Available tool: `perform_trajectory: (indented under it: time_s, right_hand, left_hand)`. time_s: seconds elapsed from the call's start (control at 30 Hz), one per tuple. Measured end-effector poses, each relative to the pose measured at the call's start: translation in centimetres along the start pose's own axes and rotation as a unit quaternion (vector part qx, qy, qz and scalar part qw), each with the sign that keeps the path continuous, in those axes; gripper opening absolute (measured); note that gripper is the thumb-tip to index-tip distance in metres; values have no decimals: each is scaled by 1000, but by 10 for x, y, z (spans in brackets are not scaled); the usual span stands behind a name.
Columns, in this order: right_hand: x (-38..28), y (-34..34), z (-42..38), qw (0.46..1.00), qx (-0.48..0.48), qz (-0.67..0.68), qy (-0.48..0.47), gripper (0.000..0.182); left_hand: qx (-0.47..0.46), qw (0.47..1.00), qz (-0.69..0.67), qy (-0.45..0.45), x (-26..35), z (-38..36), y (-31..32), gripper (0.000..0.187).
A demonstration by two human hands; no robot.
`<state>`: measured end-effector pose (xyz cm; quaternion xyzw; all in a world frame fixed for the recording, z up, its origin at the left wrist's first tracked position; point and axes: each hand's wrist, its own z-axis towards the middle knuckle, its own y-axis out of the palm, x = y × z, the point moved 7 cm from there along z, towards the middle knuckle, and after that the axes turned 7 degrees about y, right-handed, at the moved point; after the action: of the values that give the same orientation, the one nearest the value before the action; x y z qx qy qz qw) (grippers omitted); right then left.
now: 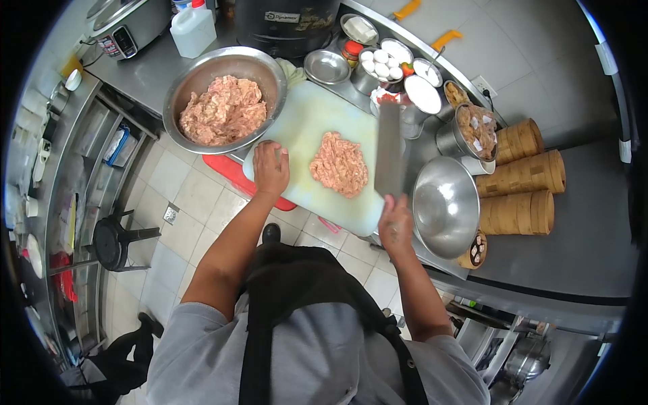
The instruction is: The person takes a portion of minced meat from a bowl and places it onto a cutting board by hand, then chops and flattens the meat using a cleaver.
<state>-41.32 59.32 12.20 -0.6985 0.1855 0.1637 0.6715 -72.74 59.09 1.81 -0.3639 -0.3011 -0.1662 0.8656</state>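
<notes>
A mound of minced meat (339, 165) lies in the middle of a pale cutting board (297, 128). My right hand (395, 226) grips a cleaver (388, 148) by its handle, its broad blade upright over the board's right edge and slightly blurred. Resting on the left edge of the board, my left hand (271, 169) holds nothing, its fingers extended. Just beyond it stands a large steel bowl (174, 125) with more minced meat (226, 111) inside.
At right is a shiny steel bowl (445, 206) beside bamboo steamers (516, 179). Behind the board stand a tin of eggs (381, 65), a small metal dish (327, 67) and a black drum (287, 27). A stool (111, 243) and another person's leg (138, 344) are at left.
</notes>
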Motion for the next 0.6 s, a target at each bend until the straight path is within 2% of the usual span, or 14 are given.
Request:
perform_trajectory:
  time_s: [0.03,0.1,0.2,0.23,0.33,0.37,0.47,0.5,0.6]
  right_hand:
    - [10,12,4,997,-67,-7,-27,29]
    - [17,2,10,985,-94,-66,-130,30]
    - [-24,-49,4,994,-43,-98,-36,29]
    - [-25,-52,2,999,3,-44,-31,28]
    - [13,-1,7,999,23,-33,-5,29]
    - [29,16,8,992,-72,-85,-62,31]
    - [6,-20,7,984,-137,-108,-32,32]
    - [1,-31,3,987,-112,-116,10,32]
    - [-4,-37,-7,998,32,18,57,33]
  left_hand:
    - [4,1000,-2,4,-1,0,0,16]
    - [3,1000,-4,13,1,0,-1,15]
    - [6,1000,-3,7,0,-1,-2,15]
    - [3,1000,-4,2,0,0,-2,15]
    - [-3,1000,-2,1,3,2,-3,16]
    - [-2,1000,0,3,4,2,-3,16]
    - [2,1000,-4,7,-1,1,0,16]
    - [1,1000,-4,8,0,-1,-2,16]
    - [-5,1000,-4,12,4,3,-3,16]
